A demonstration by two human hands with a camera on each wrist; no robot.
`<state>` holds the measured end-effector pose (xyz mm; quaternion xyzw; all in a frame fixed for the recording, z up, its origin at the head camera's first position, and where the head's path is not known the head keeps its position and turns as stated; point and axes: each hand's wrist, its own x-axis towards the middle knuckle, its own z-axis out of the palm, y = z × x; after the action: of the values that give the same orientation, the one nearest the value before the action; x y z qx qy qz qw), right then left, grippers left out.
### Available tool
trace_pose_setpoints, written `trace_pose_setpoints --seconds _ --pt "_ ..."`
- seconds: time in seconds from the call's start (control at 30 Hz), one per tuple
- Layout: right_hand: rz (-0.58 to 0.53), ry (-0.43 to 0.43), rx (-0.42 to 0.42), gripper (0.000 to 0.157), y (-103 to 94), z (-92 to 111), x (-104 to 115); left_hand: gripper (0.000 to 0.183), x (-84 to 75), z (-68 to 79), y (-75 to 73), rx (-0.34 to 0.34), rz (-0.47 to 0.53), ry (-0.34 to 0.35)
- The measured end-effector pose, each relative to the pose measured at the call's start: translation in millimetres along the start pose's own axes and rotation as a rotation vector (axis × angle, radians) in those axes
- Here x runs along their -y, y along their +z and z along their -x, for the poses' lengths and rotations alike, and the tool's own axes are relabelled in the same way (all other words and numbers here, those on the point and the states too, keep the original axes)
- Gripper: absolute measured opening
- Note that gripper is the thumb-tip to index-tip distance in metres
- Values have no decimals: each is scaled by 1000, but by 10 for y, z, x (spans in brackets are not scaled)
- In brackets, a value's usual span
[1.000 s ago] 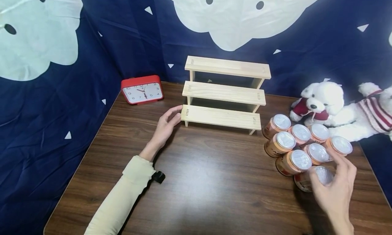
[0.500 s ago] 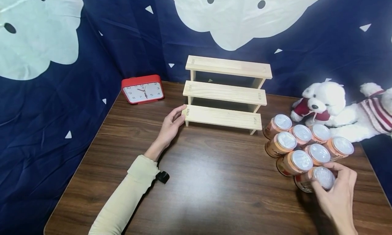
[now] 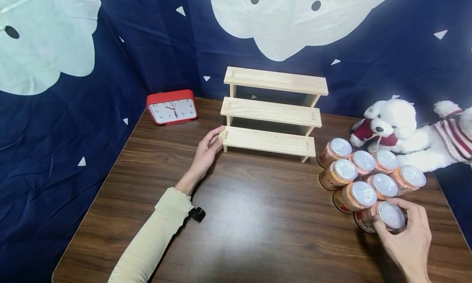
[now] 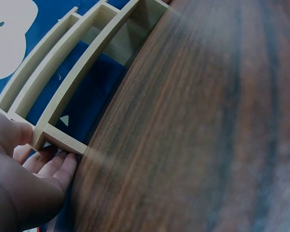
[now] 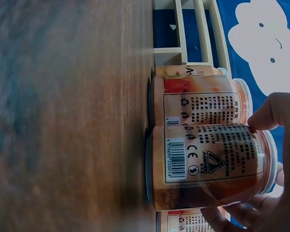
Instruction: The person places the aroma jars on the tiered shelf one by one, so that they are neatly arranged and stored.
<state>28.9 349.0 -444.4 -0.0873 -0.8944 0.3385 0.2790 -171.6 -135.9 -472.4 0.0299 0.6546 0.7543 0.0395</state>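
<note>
In the head view, a three-step wooden display shelf (image 3: 271,141) stands at the back middle. My left hand (image 3: 207,149) is at the left end of its lowest step. In the left wrist view, the left thumb is on the board's end and the fingers (image 4: 53,166) curl below it, by the side panel. My right hand (image 3: 409,233) grips the nearest orange can (image 3: 391,214) near its clear, ridged top. The right wrist view shows the thumb on one side of this can (image 5: 208,162) and fingers round the other. The can stands upright on the table.
Several similar cans (image 3: 363,194) stand close together behind the gripped one. Two white plush bears (image 3: 391,121) sit at the back right of the wooden table (image 3: 265,242). A red clock (image 3: 172,107) stands back left. Dark blue cloth (image 3: 158,41) hangs behind.
My right hand has come down from over the nearest can, and its thumb and fingers now hold it. My left hand has shifted slightly right in the head view, still at the shelf's end.
</note>
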Motion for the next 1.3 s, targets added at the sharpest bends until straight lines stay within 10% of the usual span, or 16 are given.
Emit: trace_pose_setpoints --seconds 0.53,1.3 --pt "-169 -230 -227 48 -56 -91 28 47 8 -1 7 -6 -6 11" --pt "-214 -312 -236 45 -402 -521 619 47 33 9 3 -8 -23 14"
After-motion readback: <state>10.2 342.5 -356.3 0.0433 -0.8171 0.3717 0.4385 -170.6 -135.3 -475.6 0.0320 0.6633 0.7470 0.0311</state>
